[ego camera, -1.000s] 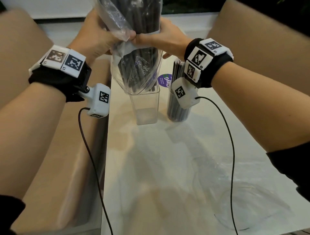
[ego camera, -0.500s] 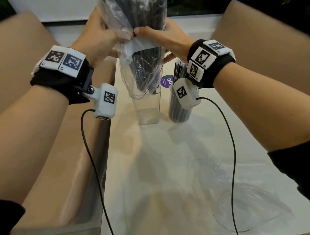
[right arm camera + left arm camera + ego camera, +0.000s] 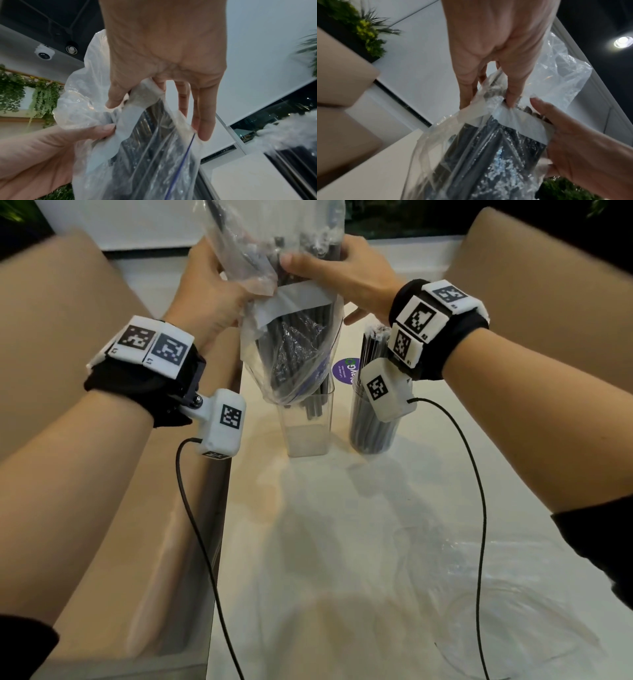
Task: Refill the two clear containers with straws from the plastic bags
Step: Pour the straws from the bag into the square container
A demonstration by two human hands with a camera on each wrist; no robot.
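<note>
A clear plastic bag (image 3: 291,344) of black straws hangs mouth-down over the left clear container (image 3: 308,422). A few straw ends (image 3: 313,407) stick out of the bag into that container. My left hand (image 3: 212,292) grips the bag's left side, my right hand (image 3: 342,273) grips its right side, both at the white band (image 3: 298,302). In the wrist views the left hand (image 3: 488,60) and the right hand (image 3: 163,67) pinch the plastic bag (image 3: 488,155), plastic bag (image 3: 137,155) from opposite sides. The right clear container (image 3: 371,426) stands full of black straws, partly hidden by my right wrist camera.
Both containers stand on a white table (image 3: 342,542) with a purple round sticker (image 3: 346,370) behind them. An empty clear plastic bag (image 3: 496,611) lies on the table at the near right. Beige seat backs (image 3: 68,302) flank the table on both sides.
Both hands have moved slightly up the bag, and straws have begun sliding from the bag's mouth into the left container.
</note>
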